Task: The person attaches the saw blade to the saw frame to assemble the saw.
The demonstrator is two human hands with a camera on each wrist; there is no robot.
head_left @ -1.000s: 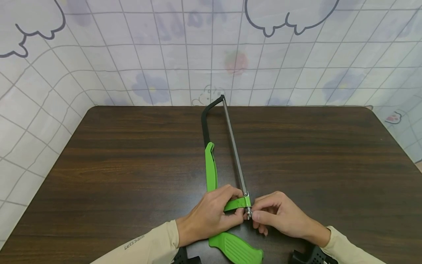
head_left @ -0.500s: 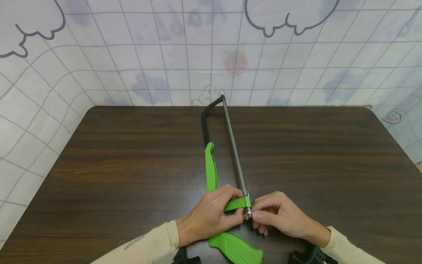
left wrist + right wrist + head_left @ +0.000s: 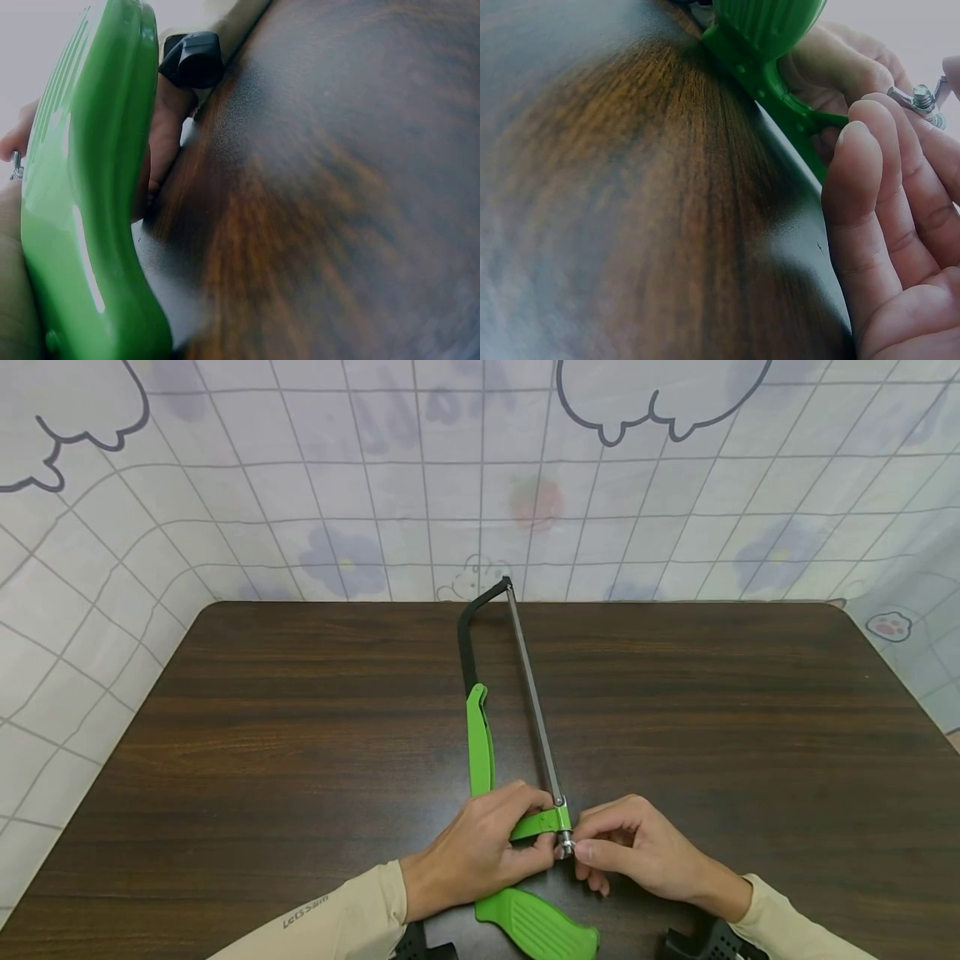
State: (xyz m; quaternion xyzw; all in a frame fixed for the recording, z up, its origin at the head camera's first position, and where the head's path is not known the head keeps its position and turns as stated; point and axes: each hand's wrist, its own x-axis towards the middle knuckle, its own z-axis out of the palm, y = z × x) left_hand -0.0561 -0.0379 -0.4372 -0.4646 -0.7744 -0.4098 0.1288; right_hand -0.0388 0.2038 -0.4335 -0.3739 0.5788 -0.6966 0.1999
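Observation:
A hacksaw (image 3: 481,747) with a green and black frame lies on the dark wooden table, its blade (image 3: 533,693) running along the right side. My left hand (image 3: 491,835) grips the green frame near its short arm, fingertips by the blade's near end. At that end sits a small metal wing nut (image 3: 566,845) on a threaded bolt. The thumb and fingers of my right hand (image 3: 641,852) pinch the wing nut, whose wings and bolt tip (image 3: 924,96) show in the right wrist view. The green handle (image 3: 97,180) stands close in the left wrist view.
The brown table (image 3: 262,735) stretches to both sides of the saw. Behind it hangs a white gridded cloth (image 3: 450,485). Black wrist devices (image 3: 716,941) sit below both forearms.
The wing nut has turned slightly at my fingertips. Both hands and the hacksaw keep their places. The cloth at the right edge has shifted a little.

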